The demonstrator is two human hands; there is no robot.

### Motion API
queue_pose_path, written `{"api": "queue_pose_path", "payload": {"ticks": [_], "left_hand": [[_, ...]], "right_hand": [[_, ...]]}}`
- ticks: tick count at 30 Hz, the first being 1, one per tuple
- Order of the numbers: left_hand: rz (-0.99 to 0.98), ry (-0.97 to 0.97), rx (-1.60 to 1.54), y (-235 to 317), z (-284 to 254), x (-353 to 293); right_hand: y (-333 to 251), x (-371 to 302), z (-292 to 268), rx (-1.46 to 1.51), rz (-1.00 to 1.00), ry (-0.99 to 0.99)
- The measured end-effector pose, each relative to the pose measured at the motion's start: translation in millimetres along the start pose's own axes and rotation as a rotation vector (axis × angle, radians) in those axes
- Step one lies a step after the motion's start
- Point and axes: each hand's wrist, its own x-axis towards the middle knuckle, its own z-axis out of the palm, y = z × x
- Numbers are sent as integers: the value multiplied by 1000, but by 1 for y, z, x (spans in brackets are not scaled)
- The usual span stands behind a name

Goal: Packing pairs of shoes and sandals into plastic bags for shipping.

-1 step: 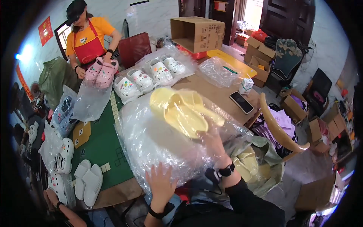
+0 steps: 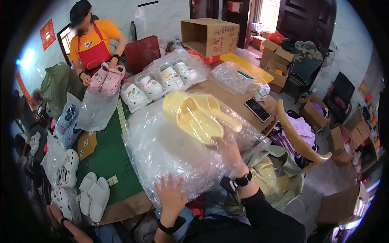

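Note:
A pair of pale yellow slippers lies tilted over a stack of clear plastic bags, toes pointing away and to the left. Shiny film covers at least part of the pair. My right hand grips the heel end of the slippers, its fingers partly hidden beneath and behind the film. Flat on the near edge of the bag stack rests my left hand, fingers spread and holding nothing. Right of my right arm, more yellow slippers sit in a greenish sack.
Bagged white clogs line the table's far side. Opposite, a co-worker handles pink clogs in a bag. White slippers lie on the green mat. A phone and a wooden chair are to the right.
The yellow slippers and my right hand have shifted very slightly to the right. My left hand stays on the bags.

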Motion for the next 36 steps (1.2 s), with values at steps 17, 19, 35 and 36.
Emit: {"api": "queue_pose_path", "payload": {"ticks": [17, 19, 35, 36], "left_hand": [[27, -14, -58, -8, 13, 9], [34, -13, -54, -8, 14, 11], [21, 39, -101, -15, 14, 29], [43, 34, -94, -17, 13, 31]], "right_hand": [[40, 35, -71, 942, 6, 128], [48, 54, -84, 1032, -63, 281], [68, -39, 19, -528, -17, -236], [74, -40, 24, -706, -134, -314]]}}
